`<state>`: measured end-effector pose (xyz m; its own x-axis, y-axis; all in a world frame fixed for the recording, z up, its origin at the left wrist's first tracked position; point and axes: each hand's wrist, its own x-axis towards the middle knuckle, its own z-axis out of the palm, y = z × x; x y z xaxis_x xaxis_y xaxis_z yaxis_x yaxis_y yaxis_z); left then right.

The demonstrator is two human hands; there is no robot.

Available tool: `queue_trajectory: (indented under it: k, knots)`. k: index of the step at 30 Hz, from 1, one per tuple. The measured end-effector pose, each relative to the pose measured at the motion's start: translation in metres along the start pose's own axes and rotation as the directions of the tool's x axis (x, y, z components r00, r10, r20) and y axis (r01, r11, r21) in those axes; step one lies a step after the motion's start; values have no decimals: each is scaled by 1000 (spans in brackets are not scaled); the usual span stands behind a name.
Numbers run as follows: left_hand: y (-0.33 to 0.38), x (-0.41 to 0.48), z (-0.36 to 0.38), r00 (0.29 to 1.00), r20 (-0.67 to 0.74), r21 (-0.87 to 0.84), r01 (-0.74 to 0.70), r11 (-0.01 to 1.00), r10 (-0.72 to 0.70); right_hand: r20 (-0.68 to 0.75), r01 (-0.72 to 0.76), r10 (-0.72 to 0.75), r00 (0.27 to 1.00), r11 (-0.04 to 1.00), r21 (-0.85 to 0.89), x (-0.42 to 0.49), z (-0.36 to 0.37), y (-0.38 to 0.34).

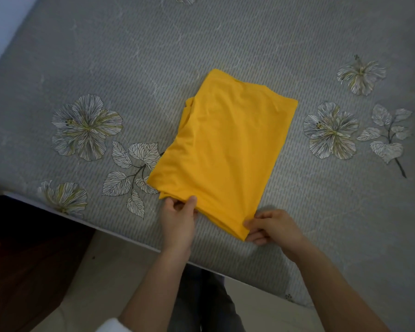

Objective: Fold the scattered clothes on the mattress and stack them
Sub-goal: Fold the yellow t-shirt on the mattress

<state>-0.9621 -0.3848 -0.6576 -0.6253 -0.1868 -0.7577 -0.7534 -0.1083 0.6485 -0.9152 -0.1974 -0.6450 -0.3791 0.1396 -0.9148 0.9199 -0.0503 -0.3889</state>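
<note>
— What does the cloth [225, 149] hide?
— Its inner layers, part of a leaf print [139, 161], and fingertips of the left grip [179, 220] and right grip [273, 227].
— The mattress [201, 44]?
— Cut off top and right.

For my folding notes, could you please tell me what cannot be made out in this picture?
Head view:
- What garment the cloth is: its folds hide its shape.
- Other clothes or a stack: the frame edges cut off the mattress.
- How the left hand and right hand grip underneath: the cloth's near corners cover that.
</note>
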Motion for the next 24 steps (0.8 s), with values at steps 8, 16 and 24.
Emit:
queue_trajectory:
  k: [8,16,24]
  knots:
    - [12,21,-62,888,-293,269,-280,921,355,56,72,-60,997,967,-242,-12,-8,-21]
    - [23,49,-89,884,-356,308,-194,931,302,-399,284,-510,762,817,-502,41,-34,-95]
    - [26,47,-95,968,-198,421,-59,905,155,-359,191,-350,865,892,-410,60,21,-106]
